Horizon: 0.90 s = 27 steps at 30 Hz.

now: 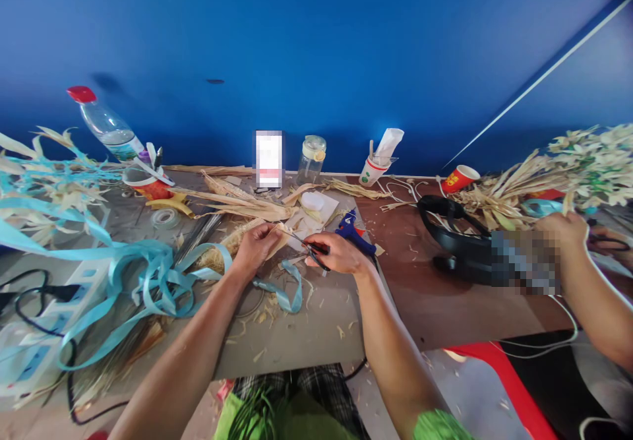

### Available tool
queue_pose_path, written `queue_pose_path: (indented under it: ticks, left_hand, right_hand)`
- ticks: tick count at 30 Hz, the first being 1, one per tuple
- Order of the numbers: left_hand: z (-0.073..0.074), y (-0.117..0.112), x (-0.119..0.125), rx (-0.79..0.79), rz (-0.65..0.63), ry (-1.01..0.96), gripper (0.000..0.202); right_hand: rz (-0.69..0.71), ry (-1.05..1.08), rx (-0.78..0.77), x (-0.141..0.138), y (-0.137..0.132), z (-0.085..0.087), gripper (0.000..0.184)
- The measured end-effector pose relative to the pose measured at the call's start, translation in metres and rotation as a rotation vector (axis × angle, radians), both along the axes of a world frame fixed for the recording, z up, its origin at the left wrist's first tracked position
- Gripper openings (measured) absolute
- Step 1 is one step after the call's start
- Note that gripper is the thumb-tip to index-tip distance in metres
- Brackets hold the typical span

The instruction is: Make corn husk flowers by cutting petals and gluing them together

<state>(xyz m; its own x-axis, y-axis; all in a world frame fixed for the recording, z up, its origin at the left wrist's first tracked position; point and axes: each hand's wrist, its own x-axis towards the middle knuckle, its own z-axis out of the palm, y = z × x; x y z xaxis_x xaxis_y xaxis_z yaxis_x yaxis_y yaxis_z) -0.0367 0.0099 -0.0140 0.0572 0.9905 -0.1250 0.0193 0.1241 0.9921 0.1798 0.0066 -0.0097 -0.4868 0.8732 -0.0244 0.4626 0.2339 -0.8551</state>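
Observation:
My left hand (257,250) is closed in a pinch on a pale strip of dried corn husk (281,241) above the middle of the table. Facing it, my right hand (336,253) grips a pair of black-handled scissors (319,255), whose blades point left toward the husk. Whether the blades touch the husk is hard to make out. Below the hands a loop of light blue ribbon (293,291) lies among husk scraps. Just beyond my right hand rests a blue glue gun (353,230). Longer husk strips (242,206) lie behind my left hand.
Tangled blue ribbon (143,275), wires and a white power strip (64,314) crowd the left. A lit phone (268,159), a clear jar (312,159) and a paper cup (372,171) stand along the wall. At right, a co-worker's hand (566,235) is near a black headset (455,242).

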Motion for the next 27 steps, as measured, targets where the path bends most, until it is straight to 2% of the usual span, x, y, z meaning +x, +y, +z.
queue_pose_path:
  ticks: [9,15,21,27]
  left_hand:
    - [-0.011,0.003,-0.001,0.060,-0.048,0.075,0.029]
    - [-0.010,0.003,-0.001,0.079,-0.036,0.080,0.028]
    - [-0.012,0.004,-0.001,0.065,-0.035,0.088,0.029]
    - [-0.009,0.003,-0.001,0.042,-0.035,0.081,0.032]
  right_hand:
    - [0.014,-0.011,0.059,-0.001,0.000,-0.003,0.035]
    - [0.022,-0.054,0.069,0.001,0.002,-0.007,0.038]
    - [0.024,-0.007,0.053,-0.001,0.002,-0.007,0.035]
    - [0.031,-0.014,0.052,0.000,0.002,-0.007,0.032]
